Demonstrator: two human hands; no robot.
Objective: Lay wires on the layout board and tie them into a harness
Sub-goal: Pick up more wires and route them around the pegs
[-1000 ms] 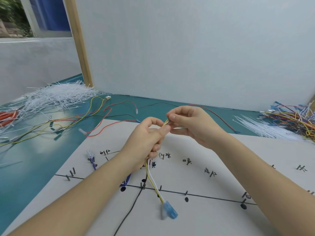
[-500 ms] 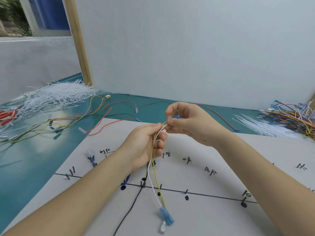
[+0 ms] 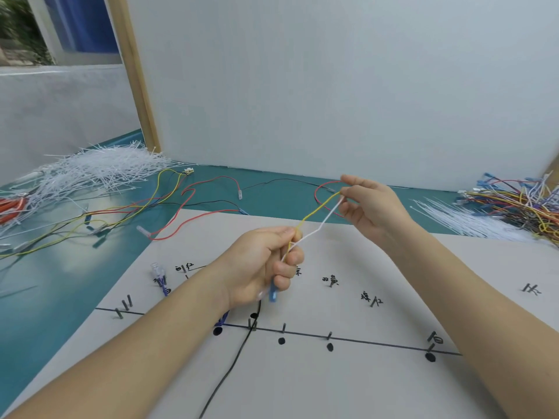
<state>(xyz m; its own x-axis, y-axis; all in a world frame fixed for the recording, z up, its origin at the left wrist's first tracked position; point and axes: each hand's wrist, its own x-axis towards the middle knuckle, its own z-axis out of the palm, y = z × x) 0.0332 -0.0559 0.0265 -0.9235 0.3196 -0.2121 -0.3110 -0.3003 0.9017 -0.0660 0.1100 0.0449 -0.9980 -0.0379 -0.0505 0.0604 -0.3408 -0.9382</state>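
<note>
My left hand [image 3: 266, 264] is closed around a yellow wire [image 3: 317, 211] and a white wire [image 3: 325, 220], held above the white layout board [image 3: 348, 388]. A blue terminal [image 3: 273, 294] of these wires sticks out under its fingers. My right hand [image 3: 372, 207] pinches the far ends of both wires, up and to the right, so they run taut between the hands. A black wire [image 3: 230, 370] lies on the board along a drawn line with metal pins [image 3: 252, 325]. A blue wire [image 3: 161, 281] lies on the board at the left.
A heap of white cable ties [image 3: 99, 170] and loose red, yellow and black wires [image 3: 169, 204] lie on the teal table at the left. A bundle of coloured wires [image 3: 520, 204] and more ties [image 3: 462, 219] sit at the right. A white panel stands behind.
My right hand has moved up and to the right, drawing the yellow and white wires through my left hand. The blue terminal that hung low has risen to just under the left fingers.
</note>
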